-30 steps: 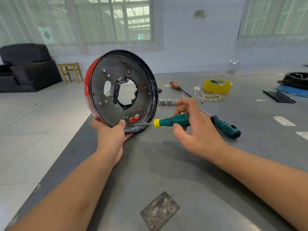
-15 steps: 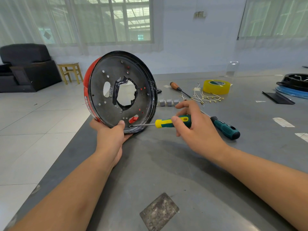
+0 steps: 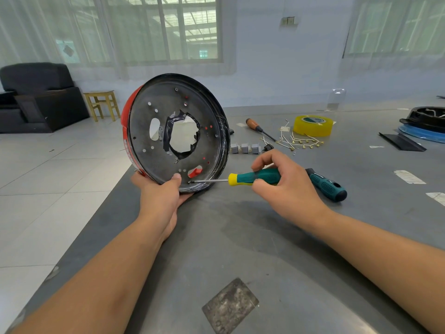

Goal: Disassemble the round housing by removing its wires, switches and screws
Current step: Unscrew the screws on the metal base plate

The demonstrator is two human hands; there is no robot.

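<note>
Round housing [image 3: 175,131] stands on edge at the worktop [image 3: 240,237] corner. Left hand [image 3: 160,196] cups its lower rim, thumb on the face. Right hand [image 3: 286,186] grips the screwdriver [image 3: 252,178] level, tip at a rim screw.

Bright, even daylight through curtained windows [image 3: 168,30] at the back; soft shadows of both arms on the grey tabletop [image 3: 265,237], faint sheen toward its far edge. Sharp at centre, with wide-angle bending and slight softness toward frame edges.
</note>
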